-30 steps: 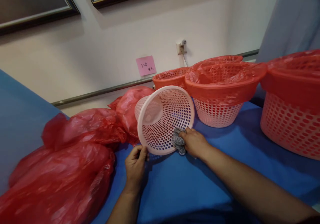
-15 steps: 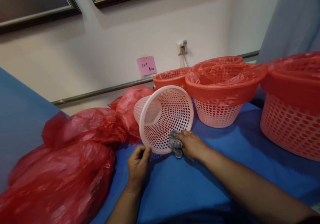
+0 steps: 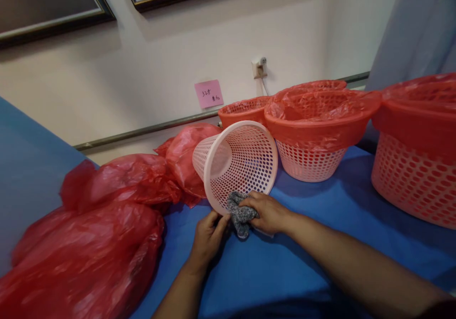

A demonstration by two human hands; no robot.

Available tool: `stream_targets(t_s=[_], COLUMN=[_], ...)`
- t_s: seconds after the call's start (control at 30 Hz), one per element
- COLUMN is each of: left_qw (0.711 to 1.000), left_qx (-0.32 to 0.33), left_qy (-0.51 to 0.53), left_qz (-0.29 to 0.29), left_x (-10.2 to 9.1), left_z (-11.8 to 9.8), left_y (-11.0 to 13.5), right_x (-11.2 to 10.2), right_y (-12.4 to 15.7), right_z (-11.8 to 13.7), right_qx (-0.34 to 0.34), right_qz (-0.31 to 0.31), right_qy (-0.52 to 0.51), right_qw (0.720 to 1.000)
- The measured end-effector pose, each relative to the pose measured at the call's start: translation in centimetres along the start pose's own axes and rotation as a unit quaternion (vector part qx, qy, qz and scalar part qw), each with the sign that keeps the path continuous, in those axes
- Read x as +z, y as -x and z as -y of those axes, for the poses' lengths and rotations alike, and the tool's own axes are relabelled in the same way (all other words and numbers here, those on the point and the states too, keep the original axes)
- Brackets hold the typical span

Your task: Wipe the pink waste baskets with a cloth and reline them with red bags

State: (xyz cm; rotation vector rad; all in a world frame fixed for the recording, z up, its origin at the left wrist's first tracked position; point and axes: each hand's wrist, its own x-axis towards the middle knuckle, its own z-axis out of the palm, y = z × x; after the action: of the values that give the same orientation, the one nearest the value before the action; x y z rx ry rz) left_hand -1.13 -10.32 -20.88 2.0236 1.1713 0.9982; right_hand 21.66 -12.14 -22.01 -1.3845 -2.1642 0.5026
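Note:
A pale pink perforated basket lies on its side on the blue table, its mouth turned toward me. My right hand is closed on a grey cloth and presses it against the basket's lower rim. My left hand is closed on the rim's lower left edge, right beside the cloth.
A heap of red plastic bags covers the table's left side. Three baskets lined with red bags stand behind and to the right. A wall with a pink note is close behind.
The grey cloth and my right hand slid left along the lower rim. My left hand shifted right along the rim, and the basket turned slightly.

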Motion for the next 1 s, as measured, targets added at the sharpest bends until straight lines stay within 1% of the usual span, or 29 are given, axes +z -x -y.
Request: stream_targets(t_s=[0.07,0.13,0.17,0.23,0.3,0.37,0.4,0.47,0.53,0.57,0.63,0.7,0.8,0.87,0.9,0.93,0.97,1.0], left_qw=[0.998,0.991,0.988,0.984,0.987,0.993,0.996,0.999,0.999,0.999,0.998,0.995,0.984,0.978,0.978,0.981,0.986,0.992], left_qx=[0.013,0.019,0.019,0.019,0.020,0.025,0.025,0.020,0.016,0.018,0.030,0.042,0.037,0.027,0.024,0.022,0.020,0.016], left_qy=[-0.006,-0.002,0.004,0.009,-0.002,-0.016,-0.022,-0.027,-0.031,-0.037,-0.056,-0.065,-0.047,-0.036,-0.035,-0.034,-0.032,-0.029], left_qz=[-0.065,-0.131,-0.154,-0.175,-0.162,-0.116,-0.083,-0.016,0.018,0.019,-0.010,-0.067,-0.166,-0.203,-0.203,-0.189,-0.160,-0.118], left_x=[-0.4,-0.7,-0.8,-0.9,-0.8,-0.5,-0.4,-0.1,0.0,0.0,-0.3,-0.6,-1.1,-1.3,-1.3,-1.3,-1.1,-0.9], left_z=[-0.3,-0.7,-0.8,-0.9,-0.8,-0.5,-0.3,-0.1,0.0,0.0,-0.2,-0.5,-0.8,-0.8,-0.8,-0.7,-0.6,-0.5], left_y=[0.2,0.3,0.3,0.4,0.3,0.2,0.1,-0.1,-0.2,-0.3,-0.2,0.0,0.4,0.5,0.5,0.4,0.3,0.2], right_x=[-0.6,-1.6,-2.1,-2.9,-3.0,-2.3,-1.7,-0.4,0.6,0.9,0.7,-0.4,-2.4,-3.2,-3.2,-3.0,-2.7,-2.2], right_y=[0.0,0.0,0.0,0.1,0.1,0.1,0.1,0.1,0.0,0.0,-0.1,-0.2,-0.1,-0.1,-0.1,-0.1,-0.1,-0.1], right_z=[-0.5,-1.3,-1.8,-2.3,-2.2,-1.4,-0.9,0.0,0.5,0.4,-0.2,-1.4,-3.2,-3.7,-3.7,-3.4,-3.1,-2.6], right_qx=[0.056,0.129,0.157,0.191,0.189,0.152,0.117,0.036,-0.024,-0.037,-0.015,0.048,0.155,0.186,0.186,0.177,0.160,0.140], right_qz=[0.006,-0.009,-0.024,-0.048,-0.050,-0.027,-0.014,0.000,-0.003,-0.004,0.003,-0.002,-0.068,-0.097,-0.096,-0.084,-0.067,-0.048], right_qy=[0.043,0.097,0.117,0.143,0.148,0.134,0.109,0.026,-0.066,-0.095,-0.078,-0.014,0.075,0.095,0.095,0.087,0.075,0.061], right_qw=[0.997,0.987,0.980,0.970,0.969,0.979,0.987,0.999,0.997,0.995,0.997,0.999,0.983,0.973,0.973,0.977,0.982,0.987])
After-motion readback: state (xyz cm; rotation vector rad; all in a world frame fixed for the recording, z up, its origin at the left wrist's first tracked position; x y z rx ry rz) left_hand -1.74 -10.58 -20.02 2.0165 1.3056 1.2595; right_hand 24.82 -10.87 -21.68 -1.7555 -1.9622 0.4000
